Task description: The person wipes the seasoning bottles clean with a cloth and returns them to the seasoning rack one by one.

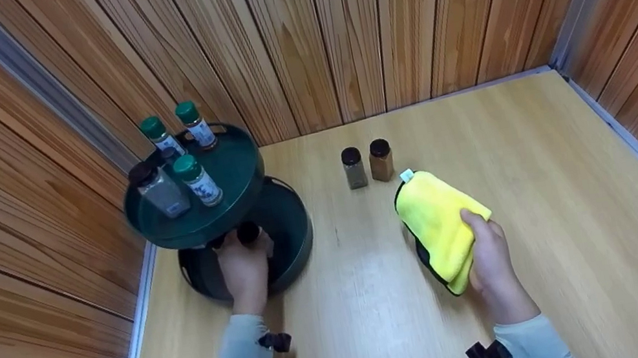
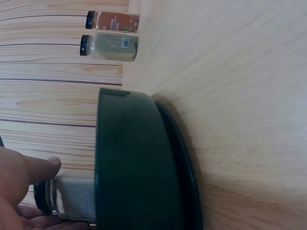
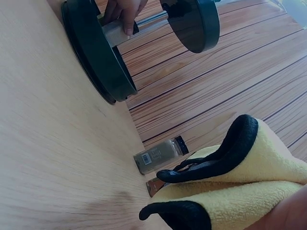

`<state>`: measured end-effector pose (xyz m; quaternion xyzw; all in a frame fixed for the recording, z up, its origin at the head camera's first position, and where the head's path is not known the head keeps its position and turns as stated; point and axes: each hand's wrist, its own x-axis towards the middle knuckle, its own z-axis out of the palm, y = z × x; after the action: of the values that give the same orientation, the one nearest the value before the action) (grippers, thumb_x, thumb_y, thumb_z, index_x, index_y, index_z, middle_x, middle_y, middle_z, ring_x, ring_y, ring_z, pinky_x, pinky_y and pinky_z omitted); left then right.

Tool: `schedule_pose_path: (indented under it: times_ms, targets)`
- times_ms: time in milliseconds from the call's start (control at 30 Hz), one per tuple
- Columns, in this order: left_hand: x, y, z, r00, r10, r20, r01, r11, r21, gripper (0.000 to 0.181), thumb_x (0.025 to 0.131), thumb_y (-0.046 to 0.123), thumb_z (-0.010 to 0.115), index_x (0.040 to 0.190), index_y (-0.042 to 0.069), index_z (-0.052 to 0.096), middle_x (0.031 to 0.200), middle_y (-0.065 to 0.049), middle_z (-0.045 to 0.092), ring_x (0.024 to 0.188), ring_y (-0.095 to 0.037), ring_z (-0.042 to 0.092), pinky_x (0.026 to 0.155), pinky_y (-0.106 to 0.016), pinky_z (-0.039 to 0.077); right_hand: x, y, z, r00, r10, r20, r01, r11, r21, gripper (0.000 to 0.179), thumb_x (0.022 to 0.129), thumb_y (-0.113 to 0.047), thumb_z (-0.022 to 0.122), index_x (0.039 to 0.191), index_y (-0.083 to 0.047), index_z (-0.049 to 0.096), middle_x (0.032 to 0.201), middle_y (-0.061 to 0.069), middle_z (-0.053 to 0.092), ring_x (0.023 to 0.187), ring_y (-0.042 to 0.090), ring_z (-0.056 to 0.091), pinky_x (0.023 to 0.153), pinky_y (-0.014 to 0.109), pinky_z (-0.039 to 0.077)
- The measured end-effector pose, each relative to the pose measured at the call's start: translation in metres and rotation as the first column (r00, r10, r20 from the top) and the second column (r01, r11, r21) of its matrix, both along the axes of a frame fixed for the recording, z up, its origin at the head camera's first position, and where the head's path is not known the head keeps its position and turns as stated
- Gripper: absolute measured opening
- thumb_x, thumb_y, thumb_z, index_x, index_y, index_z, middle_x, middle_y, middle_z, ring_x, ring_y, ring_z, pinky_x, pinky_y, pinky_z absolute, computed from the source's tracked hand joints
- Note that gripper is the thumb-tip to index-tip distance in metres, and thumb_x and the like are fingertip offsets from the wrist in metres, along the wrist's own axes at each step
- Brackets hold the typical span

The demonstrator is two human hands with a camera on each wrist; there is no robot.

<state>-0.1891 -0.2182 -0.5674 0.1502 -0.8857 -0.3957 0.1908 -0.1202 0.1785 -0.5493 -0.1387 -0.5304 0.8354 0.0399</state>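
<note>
My left hand (image 1: 245, 269) reaches into the lower tray of a dark green two-tier rack (image 1: 299, 254). Its thumb and fingers grip a clear spice jar (image 2: 74, 196) with a black cap, the base hidden behind the tray's wall in the left wrist view. Another dark cap shows beside that hand in the head view. Over the table on the right, my right hand (image 1: 490, 257) holds a folded yellow cloth (image 1: 438, 220) with black edging, thumb on top.
Two black-capped spice jars, one greyish (image 1: 354, 169) and one orange-brown (image 1: 381, 161), stand on the wooden table (image 1: 359, 329) behind the cloth. Several green-capped shakers (image 1: 203, 183) and a larger dark-capped jar (image 1: 160, 190) occupy the upper tray. Wood-panelled walls enclose the table.
</note>
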Motion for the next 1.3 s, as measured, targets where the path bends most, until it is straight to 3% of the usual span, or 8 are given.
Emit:
schedule_pose_path:
  times_ms: [333,500,600,733,933,1300]
  targets:
    - [0.005,0.004,0.019,1.0,-0.005,-0.026,0.005,1.0,-0.012,0.034,0.093,0.029,0.073,0.117,0.006,0.065,0.116,-0.015,0.065,0.111,-0.032,0.06,0.099,-0.054,0.049,0.001,0.001,0.001,1.0,-0.006,0.014,0.005,1.0,0.024,0.038,0.108,-0.034,0.048,0.126,-0.002,0.054,0.103,0.005,0.067,0.092,0.018,0.068,0.081,0.034,0.058]
    - [0.006,0.011,0.026,0.999,-0.017,-0.046,0.011,0.993,-0.114,0.04,0.094,0.031,0.073,0.123,0.006,0.064,0.121,-0.018,0.063,0.116,-0.036,0.058,0.102,-0.058,0.047,0.002,0.002,0.002,1.0,-0.008,0.014,0.007,1.0,0.022,0.037,0.108,-0.034,0.048,0.127,-0.002,0.054,0.104,0.005,0.067,0.094,0.018,0.068,0.083,0.033,0.058]
    - [0.002,0.018,0.031,0.998,-0.052,-0.039,0.043,0.979,-0.201,0.044,0.095,0.033,0.072,0.131,0.011,0.061,0.131,-0.019,0.058,0.122,-0.039,0.054,0.103,-0.06,0.047,0.003,0.003,0.003,1.0,-0.007,0.018,0.006,1.0,0.021,0.038,0.108,-0.034,0.048,0.128,-0.002,0.054,0.105,0.005,0.068,0.095,0.018,0.068,0.083,0.034,0.058]
    - [-0.005,0.028,0.039,0.991,-0.136,0.003,0.133,0.965,-0.228,0.052,0.097,0.033,0.07,0.144,0.017,0.053,0.146,-0.017,0.049,0.134,-0.037,0.048,0.108,-0.056,0.045,0.003,0.004,0.003,1.0,0.0,0.022,0.0,1.0,0.018,0.038,0.108,-0.035,0.048,0.127,-0.002,0.054,0.104,0.005,0.068,0.093,0.019,0.068,0.082,0.034,0.058]
    - [-0.012,0.037,0.047,0.974,-0.211,0.082,0.223,0.959,-0.175,0.056,0.1,0.037,0.065,0.149,0.015,0.05,0.155,-0.015,0.046,0.141,-0.036,0.043,0.116,-0.054,0.037,0.004,0.004,0.002,1.0,-0.004,0.03,0.004,1.0,0.0,0.038,0.108,-0.035,0.048,0.126,-0.002,0.054,0.103,0.003,0.068,0.093,0.017,0.068,0.082,0.033,0.058]
    - [-0.033,0.053,0.06,0.936,-0.263,0.232,0.274,0.962,-0.015,0.064,0.099,0.041,0.067,0.156,0.023,0.043,0.162,-0.005,0.041,0.147,-0.028,0.039,0.119,-0.051,0.035,0.003,0.003,0.002,0.999,-0.003,0.035,0.003,1.0,0.003,0.04,0.107,-0.037,0.049,0.129,-0.003,0.053,0.107,0.004,0.068,0.098,0.018,0.068,0.086,0.034,0.058]
